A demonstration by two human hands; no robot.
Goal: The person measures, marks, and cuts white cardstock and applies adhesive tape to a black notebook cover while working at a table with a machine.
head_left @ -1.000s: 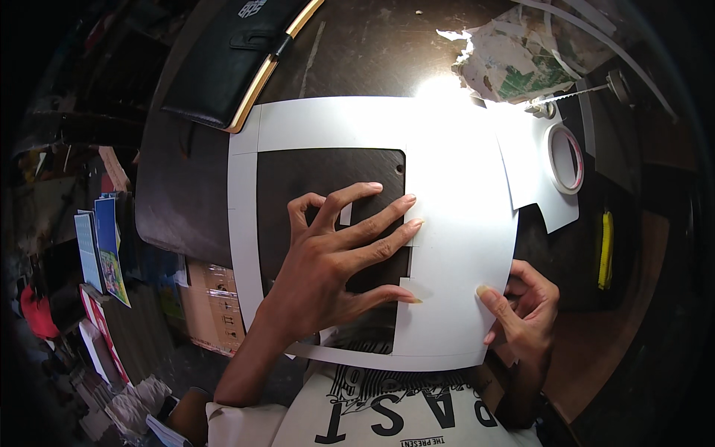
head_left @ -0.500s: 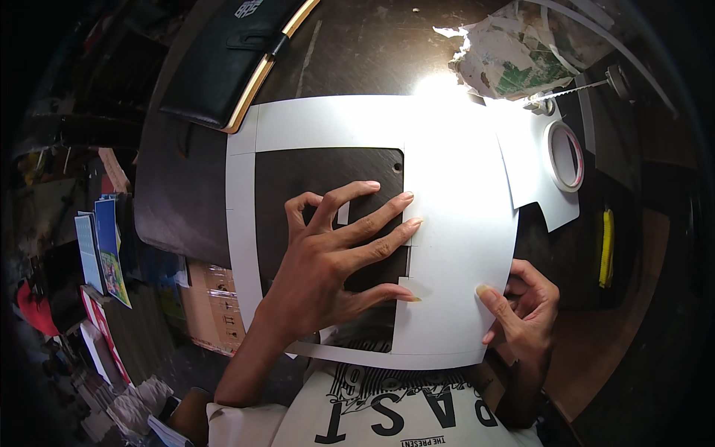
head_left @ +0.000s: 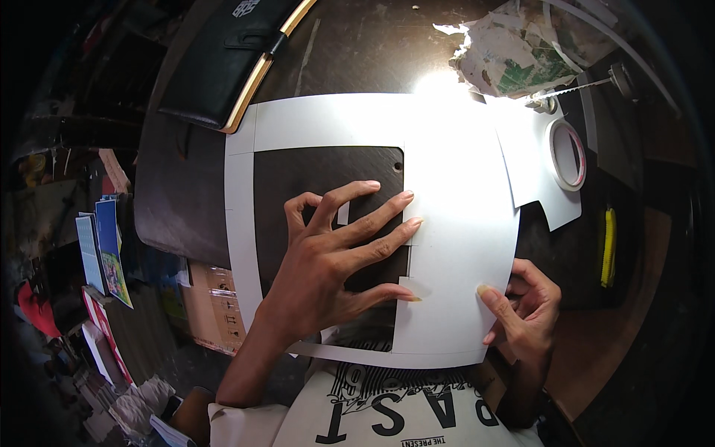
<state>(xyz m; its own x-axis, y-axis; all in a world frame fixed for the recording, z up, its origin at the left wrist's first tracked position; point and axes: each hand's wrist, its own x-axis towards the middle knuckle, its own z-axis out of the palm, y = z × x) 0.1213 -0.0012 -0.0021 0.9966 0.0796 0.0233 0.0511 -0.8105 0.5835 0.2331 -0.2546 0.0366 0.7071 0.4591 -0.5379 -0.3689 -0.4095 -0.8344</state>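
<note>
A large white card sheet with a rectangular opening cut in it lies on the dark table, its near edge close to my shirt. My left hand is spread over the opening, fingers apart. Several of its fingertips rest on the card along the opening's right edge, beside a small notch. At the card's right edge, the thumb of my right hand presses on top while the fingers curl underneath, partly hidden. A small white strip shows between my left fingers.
A black notebook lies at the far left, by the card's corner. At the right, a tape roll sits on a smaller white sheet, near a yellow slim tool. Torn paper lies beyond; a cardboard box is below left.
Both hands keep the same hold on the card. Only a very slight shift of the whole view shows.
</note>
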